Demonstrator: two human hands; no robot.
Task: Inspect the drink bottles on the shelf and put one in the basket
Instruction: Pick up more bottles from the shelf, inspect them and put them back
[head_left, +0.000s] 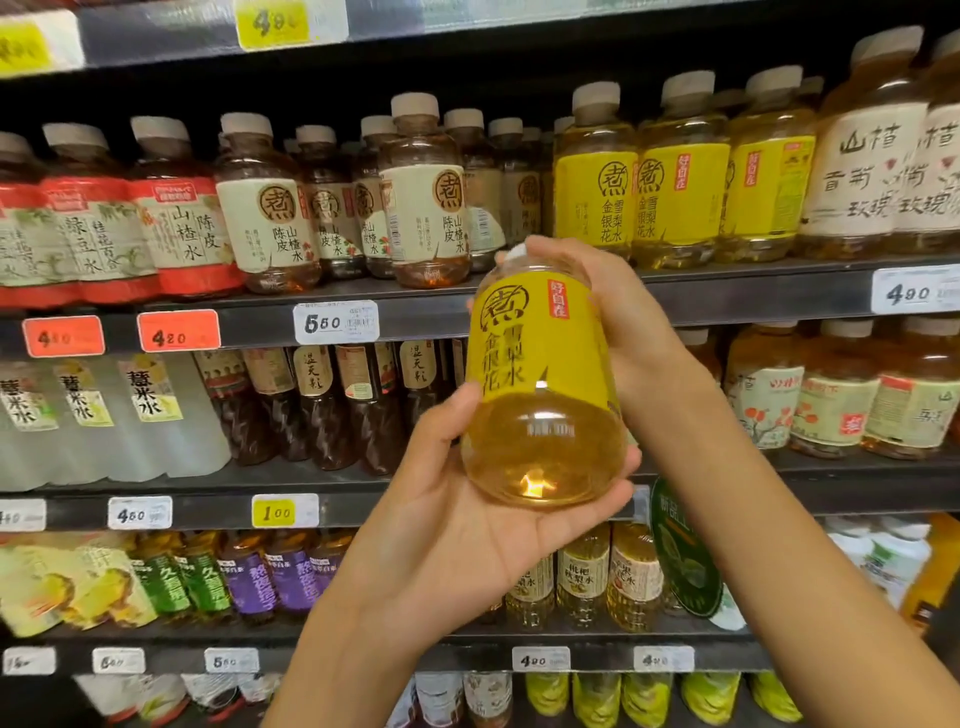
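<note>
while cradled, bottle (540, 384) between fingers (613, 291)

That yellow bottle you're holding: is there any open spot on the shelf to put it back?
One likely gap: the shelf behind the held yellow bottle, between the brown-label bottles and the yellow-label row, though both hands partly hide it. The left hand cradles the base, the right hand grips near the cap. Elsewhere bottles stand packed together.
</note>
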